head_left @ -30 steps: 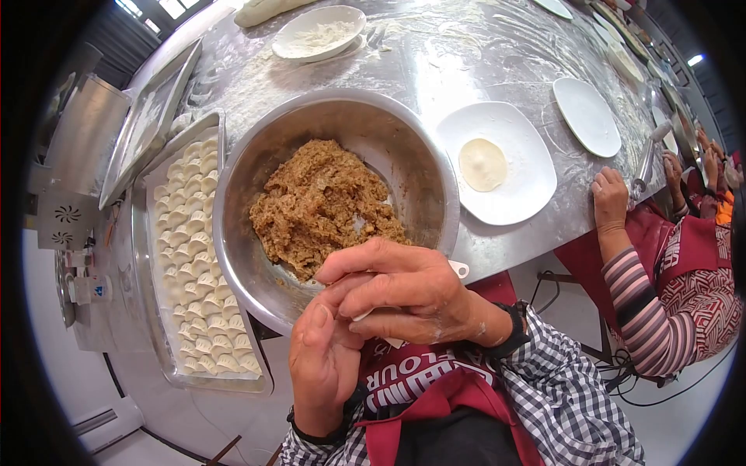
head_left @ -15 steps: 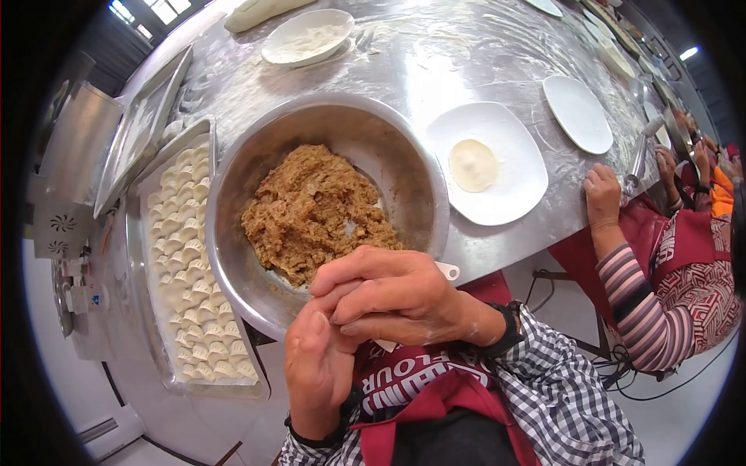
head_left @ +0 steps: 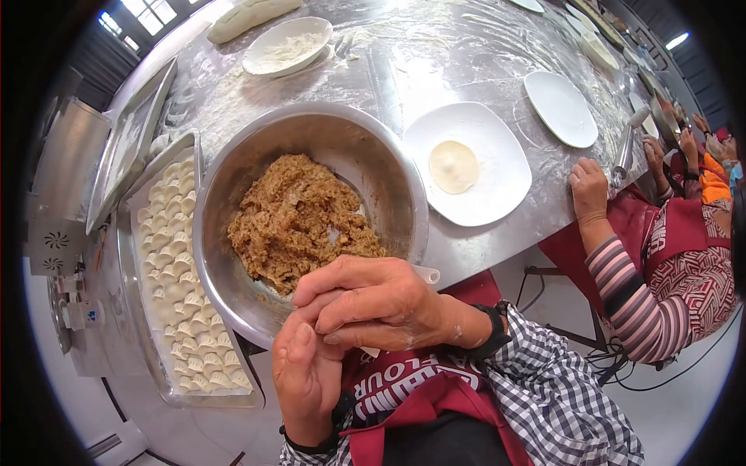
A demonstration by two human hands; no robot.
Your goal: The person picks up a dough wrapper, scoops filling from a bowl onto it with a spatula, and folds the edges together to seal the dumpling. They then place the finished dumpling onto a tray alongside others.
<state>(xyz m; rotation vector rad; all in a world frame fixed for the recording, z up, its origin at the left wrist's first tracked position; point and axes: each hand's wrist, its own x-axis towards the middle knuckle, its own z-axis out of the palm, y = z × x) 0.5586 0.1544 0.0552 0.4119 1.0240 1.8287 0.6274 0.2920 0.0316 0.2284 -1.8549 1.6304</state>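
Observation:
My left hand (head_left: 305, 369) and my right hand (head_left: 381, 303) are pressed together, fingers curled over each other, just above the near rim of a steel bowl (head_left: 203, 233). Whatever lies between them is hidden by the fingers. Brown minced filling (head_left: 295, 217) is heaped inside the bowl. A pale handle end (head_left: 426, 273) with a hole pokes out behind my right hand, the rest of it covered. To the right of the bowl, a white square plate (head_left: 497, 186) carries one round dough wrapper (head_left: 454, 166).
On the left, a tray (head_left: 194, 151) holds rows of pleated dumplings (head_left: 183, 272), beside another metal tray (head_left: 132, 140). Behind the bowl are a flour dish (head_left: 287, 50) and a dough roll (head_left: 252, 17). A co-worker's hand (head_left: 588, 190) rests by the table edge, near a white plate (head_left: 561, 109).
The view has shifted slightly, so the table and bowl appear a little further left. My hands stay pressed together, with only slight finger movement.

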